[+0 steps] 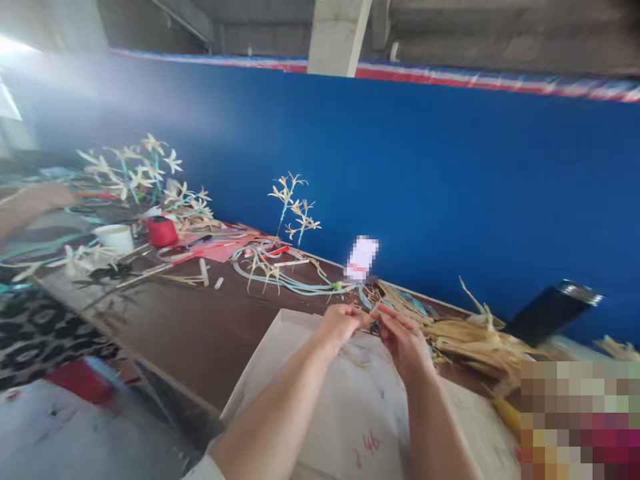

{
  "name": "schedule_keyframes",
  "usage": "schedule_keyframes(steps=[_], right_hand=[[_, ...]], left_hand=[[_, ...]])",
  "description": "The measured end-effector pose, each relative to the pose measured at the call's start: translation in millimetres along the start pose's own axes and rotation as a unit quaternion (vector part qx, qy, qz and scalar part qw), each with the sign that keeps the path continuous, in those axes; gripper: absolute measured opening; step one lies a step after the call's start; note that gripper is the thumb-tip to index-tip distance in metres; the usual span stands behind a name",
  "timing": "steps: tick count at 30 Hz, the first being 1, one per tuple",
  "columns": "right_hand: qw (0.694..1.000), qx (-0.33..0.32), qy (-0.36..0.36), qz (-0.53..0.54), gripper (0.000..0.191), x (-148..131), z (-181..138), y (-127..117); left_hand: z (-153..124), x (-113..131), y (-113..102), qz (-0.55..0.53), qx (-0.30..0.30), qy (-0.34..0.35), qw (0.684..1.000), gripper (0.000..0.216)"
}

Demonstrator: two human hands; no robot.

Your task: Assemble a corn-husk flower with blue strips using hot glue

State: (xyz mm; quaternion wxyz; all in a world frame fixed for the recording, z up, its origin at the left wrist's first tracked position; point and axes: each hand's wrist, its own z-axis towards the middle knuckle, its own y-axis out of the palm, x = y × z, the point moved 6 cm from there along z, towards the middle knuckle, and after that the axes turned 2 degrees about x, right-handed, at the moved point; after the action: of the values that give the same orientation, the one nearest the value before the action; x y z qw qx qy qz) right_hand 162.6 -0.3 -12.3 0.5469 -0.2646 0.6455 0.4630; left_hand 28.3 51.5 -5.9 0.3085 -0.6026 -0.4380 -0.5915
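Observation:
My left hand [340,323] and my right hand [404,335] meet above the far edge of a pale board [345,400] with red handwriting. Fingers of both hands are pinched on a small tan piece of dried husk [369,319]; its exact shape is too small to make out. Just right of my right hand lies a heap of dried husks [475,340]. Beyond my hands are pale green cords [300,288] laid in loops and a loose husk flower [264,272].
Two flower stems [293,207] stand by the blue wall [450,180]. A red thread spool [163,231], a white cup [114,238] and more husk flowers [143,170] are on the left. Another person's arm [35,207] reaches in there. A black object [547,313] leans at right.

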Motion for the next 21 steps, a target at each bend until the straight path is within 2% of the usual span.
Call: schedule_keyframes(steps=[4, 8, 11, 15, 18, 21], right_hand=[[1.0, 0.013, -0.008, 0.001, 0.039, -0.5, -0.7, -2.4], [0.994, 0.094, -0.059, 0.022, 0.039, -10.5, -0.9, -10.4], [0.977, 0.16, -0.126, 0.061, 0.035, -27.9, -4.4, -21.7], [0.953, 0.211, -0.195, 0.095, 0.03, -55.2, -10.7, -36.9], [0.946, 0.229, -0.21, 0.088, 0.028, -73.0, -14.1, -40.5], [0.951, 0.235, -0.191, 0.056, 0.029, -89.7, -18.6, -39.5]], left_hand=[[-1.4, 4.5, -3.7, 0.059, 0.041, 0.037, 0.997, 0.018], [1.8, 3.8, -6.8, 0.111, 0.078, 0.056, 0.989, 0.013], [5.3, -0.2, -9.6, 0.112, 0.107, 0.065, 0.986, 0.013], [9.9, -7.2, -12.4, 0.093, 0.129, 0.073, 0.985, 0.016], [11.9, -9.6, -13.8, 0.087, 0.139, 0.073, 0.984, 0.014], [12.3, -10.4, -14.8, 0.086, 0.142, 0.057, 0.985, 0.014]])
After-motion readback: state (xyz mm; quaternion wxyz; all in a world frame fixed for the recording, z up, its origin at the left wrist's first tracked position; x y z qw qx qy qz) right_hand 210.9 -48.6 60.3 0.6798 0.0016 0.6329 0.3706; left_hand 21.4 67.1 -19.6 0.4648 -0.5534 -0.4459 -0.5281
